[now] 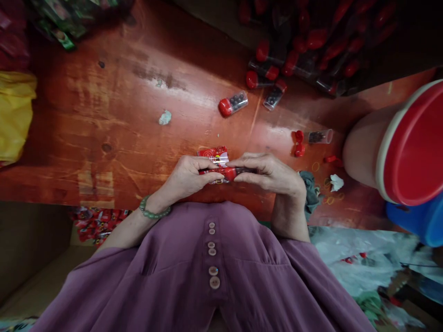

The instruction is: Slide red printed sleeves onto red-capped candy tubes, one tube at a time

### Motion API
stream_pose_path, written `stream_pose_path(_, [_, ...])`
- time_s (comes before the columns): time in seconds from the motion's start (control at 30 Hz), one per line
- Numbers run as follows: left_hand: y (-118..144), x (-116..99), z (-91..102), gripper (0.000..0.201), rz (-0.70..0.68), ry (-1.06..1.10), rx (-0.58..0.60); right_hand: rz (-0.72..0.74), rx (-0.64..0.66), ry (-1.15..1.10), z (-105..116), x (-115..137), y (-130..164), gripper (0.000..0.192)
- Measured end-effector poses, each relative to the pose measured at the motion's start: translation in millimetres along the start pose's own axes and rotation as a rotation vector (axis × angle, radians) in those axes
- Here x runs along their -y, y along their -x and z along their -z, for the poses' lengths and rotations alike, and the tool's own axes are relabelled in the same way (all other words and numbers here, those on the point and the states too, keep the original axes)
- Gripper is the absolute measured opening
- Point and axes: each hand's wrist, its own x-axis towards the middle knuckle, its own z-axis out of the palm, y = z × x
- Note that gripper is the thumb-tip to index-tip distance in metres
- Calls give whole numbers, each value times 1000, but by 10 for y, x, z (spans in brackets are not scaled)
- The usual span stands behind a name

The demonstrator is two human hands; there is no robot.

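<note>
Both hands meet at the near edge of the tabletop, a worn red-brown wooden surface. The left hand is curled closed, thumb and fingers pinching the red-capped end of a small clear plastic vial with a red cap, held level just above the wood. The right hand closes over the vial's other end, fingers folded round it so that most of the body is hidden; its contents cannot be read here. Pressed against the vial, between the two hands, is a red printed plastic wrapper — part of it shows above the left fingers. A green bead bracelet sits on the left wrist.

Just right of the right hand lie a crumpled grey-green cloth, a few thin rubber bands and a scrap of white paper. Beyond them an open clear vial holding dark pellets lies on its side, two loose red caps at its mouth.

Further out, a capped vial of dark beads lies alone mid-table, with a pale crumpled scrap to its left. At the far right edge — partly in shadow — is a heap of red-capped vials, several showing dark contents.

To the right stands a pale plastic tub with a red interior, tipped on its side; nothing is visible inside it. A blue container sits under it. A yellow plastic bag lies at the left edge, and a box of red packets sits below the tabletop.
</note>
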Motion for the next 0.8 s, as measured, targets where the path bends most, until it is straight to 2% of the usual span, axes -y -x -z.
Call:
stream_pose_path(0.1, [3, -14, 23, 14, 24, -4, 56, 26, 71, -43, 6, -10, -38, 35])
stream_pose_path(0.2, [8, -19, 52, 16, 8, -22, 99, 25, 71, -78, 3, -13, -68, 31])
stream_pose_path(0.4, [4, -53, 90, 21, -26, 5, 234, -84, -10, -297, -85, 0, -90, 26])
stream_pose_path(0.57, [-45, -110, 150, 33, 48, 59, 264, -249, -137, -582, -237, 27, -92, 29])
stream_pose_path(0.67, [-29, -123, 201, 33, 109, 259, 166, -296, -249, -716, -282, 30, -98, 27])
stream_pose_path(0.8, [74, -104, 150, 53, 229, 682, 108, -290, -383, -800, -329, 20, -112, 23])
